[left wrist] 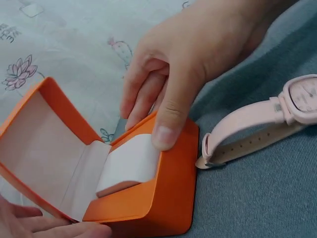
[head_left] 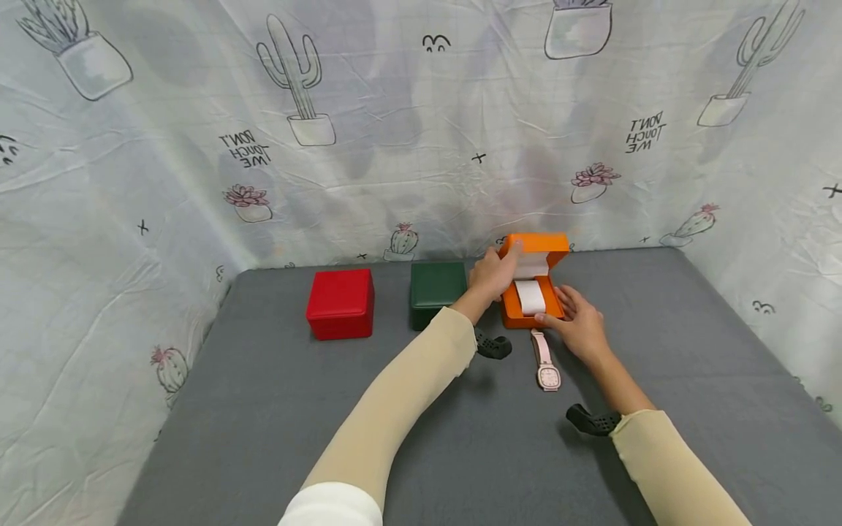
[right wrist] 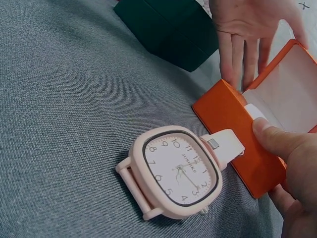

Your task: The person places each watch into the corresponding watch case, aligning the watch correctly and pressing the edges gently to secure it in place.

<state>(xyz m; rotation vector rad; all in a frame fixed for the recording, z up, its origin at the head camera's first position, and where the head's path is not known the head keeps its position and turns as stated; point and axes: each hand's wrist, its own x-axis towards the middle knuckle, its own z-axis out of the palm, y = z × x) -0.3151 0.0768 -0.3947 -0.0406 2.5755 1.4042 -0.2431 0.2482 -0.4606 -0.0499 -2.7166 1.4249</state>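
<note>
An orange watch box (head_left: 516, 321) stands at the back of the table, its lid (head_left: 539, 242) raised. Inside sits a white cushion (left wrist: 130, 163). My right hand (head_left: 582, 325) grips the box's front right corner, with the thumb over the front rim and the fingers around the outer side. At the box's left side is my left hand (head_left: 493, 274), fingers extended downward in the right wrist view and thumb by the lid's edge. In front of the box lies a pink wristwatch (right wrist: 181, 171), dial up, its buckled strap end close to the box's front wall.
Left of my left hand stands a closed green box (head_left: 437, 285), partly behind the forearm. Farther left is a closed red box (head_left: 340, 303). A printed cloth (head_left: 395, 146) hangs behind the grey table (head_left: 263, 409). Each wrist wears a black band (head_left: 592, 421).
</note>
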